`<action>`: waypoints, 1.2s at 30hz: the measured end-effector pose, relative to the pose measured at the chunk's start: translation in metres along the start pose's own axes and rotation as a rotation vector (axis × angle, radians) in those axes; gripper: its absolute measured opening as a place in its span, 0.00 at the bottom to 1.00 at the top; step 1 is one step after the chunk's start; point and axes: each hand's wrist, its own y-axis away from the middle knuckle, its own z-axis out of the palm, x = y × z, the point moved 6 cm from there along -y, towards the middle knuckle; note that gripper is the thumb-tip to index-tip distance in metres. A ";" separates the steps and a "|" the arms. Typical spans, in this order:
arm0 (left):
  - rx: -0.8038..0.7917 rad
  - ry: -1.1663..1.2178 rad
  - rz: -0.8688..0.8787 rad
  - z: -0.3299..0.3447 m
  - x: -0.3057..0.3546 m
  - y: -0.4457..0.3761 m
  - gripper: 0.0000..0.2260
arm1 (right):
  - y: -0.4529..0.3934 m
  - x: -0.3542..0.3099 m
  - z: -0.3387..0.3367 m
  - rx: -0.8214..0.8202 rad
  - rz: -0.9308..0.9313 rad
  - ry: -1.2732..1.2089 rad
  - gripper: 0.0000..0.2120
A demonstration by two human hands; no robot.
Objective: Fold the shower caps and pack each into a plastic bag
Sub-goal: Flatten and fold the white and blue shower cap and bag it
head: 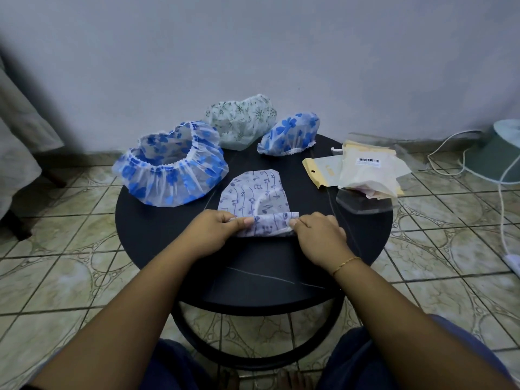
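Note:
A pale purple shower cap with music notes (254, 194) lies flattened on the round black table (157, 235), its near edge rolled over. My left hand (216, 230) pinches the left end of that roll and my right hand (318, 233) pinches the right end. A large blue-flowered cap (171, 167) sits open at the table's left. A green-patterned cap (242, 119) and a smaller blue-flowered cap (289, 136) sit at the back. A pile of plastic bags (365, 173) lies at the right, with a clear bag (363, 202) in front of it.
The table stands on a tiled floor close to a pale wall. White cables (450, 153) and a green round object (501, 153) lie on the floor at the right. A cloth-covered piece of furniture (19, 142) stands at the left. My knees are under the table's near edge.

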 end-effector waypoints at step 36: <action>0.345 -0.364 0.122 -0.008 -0.003 -0.008 0.04 | 0.004 -0.004 0.005 0.243 -0.186 0.225 0.15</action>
